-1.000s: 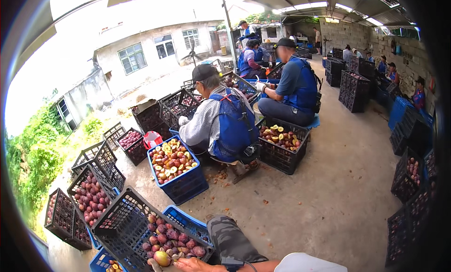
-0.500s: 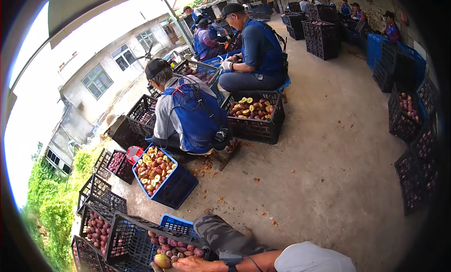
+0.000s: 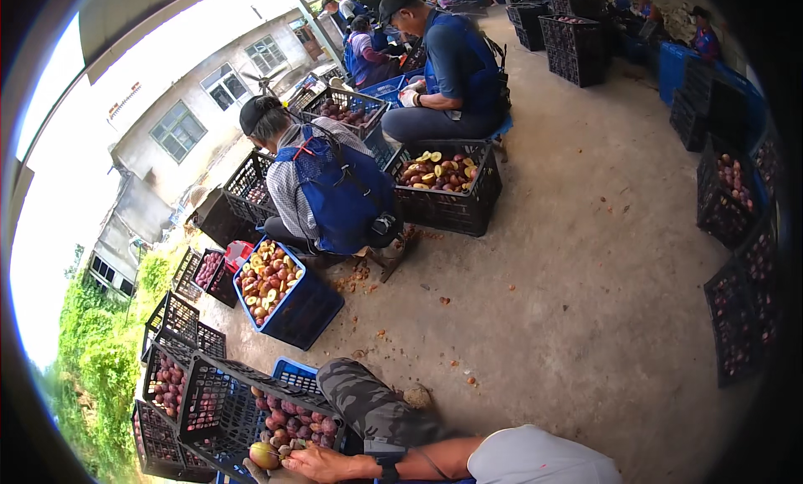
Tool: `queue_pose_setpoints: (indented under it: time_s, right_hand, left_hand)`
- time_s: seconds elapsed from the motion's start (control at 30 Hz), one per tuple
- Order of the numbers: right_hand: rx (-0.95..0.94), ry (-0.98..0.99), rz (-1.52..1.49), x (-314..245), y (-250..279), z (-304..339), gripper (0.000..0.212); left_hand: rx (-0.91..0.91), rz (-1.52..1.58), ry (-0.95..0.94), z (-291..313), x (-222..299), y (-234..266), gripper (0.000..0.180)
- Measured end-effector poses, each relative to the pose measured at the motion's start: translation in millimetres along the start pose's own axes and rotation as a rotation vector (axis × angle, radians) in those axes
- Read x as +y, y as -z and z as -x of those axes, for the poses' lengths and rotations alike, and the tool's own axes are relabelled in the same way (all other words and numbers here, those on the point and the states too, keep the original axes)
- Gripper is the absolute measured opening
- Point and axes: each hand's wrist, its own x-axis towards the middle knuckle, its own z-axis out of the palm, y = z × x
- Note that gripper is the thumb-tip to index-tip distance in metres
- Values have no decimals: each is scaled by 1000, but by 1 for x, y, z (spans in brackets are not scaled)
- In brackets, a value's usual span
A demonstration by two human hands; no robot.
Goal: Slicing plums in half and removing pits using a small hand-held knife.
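At the bottom edge, a yellow-green and red plum (image 3: 265,455) rests against a grey, glove-like finger of my left hand (image 3: 254,471), the rest of which is out of view. My right hand (image 3: 319,465) reaches in from the right, fingers curled close beside that plum. Whatever its fingertips pinch is too small to make out. Just beyond both hands, a tilted black crate (image 3: 194,425) holds several dark red plums (image 3: 294,419). My camouflage trouser leg (image 3: 361,398) lies beside it.
A blue crate of halved plums (image 3: 269,285) stands ahead, near a seated person in a blue apron (image 3: 339,187). Another person (image 3: 447,74) sits beyond a black crate of cut plums (image 3: 447,204). Stacked crates (image 3: 736,317) line the right; fruit scraps (image 3: 445,301) dot the concrete floor.
The view has shifted, so crates and people ahead sit slightly higher and further left. My hands stay together at the plum, with the right hand still close against it.
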Motion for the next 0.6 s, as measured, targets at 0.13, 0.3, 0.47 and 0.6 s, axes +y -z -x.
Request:
queue_pose_setpoints:
  time_s: [0.13,0.3,0.47,0.6]
  right_hand:
    - [128,116,64,8,-2,18,51]
    - [126,-51,-50,29,8,21,41]
    - [132,-113,30,45,1,16,42]
    - [83,-212,50,59,-7,20,41]
  left_hand:
    - [-34,156,-8,-6,-8,29,64]
    - [144,275,37,-13,-29,28,59]
    - [196,386,124,-19,-35,54,59]
    - [209,503,176,-12,-41,80,57]
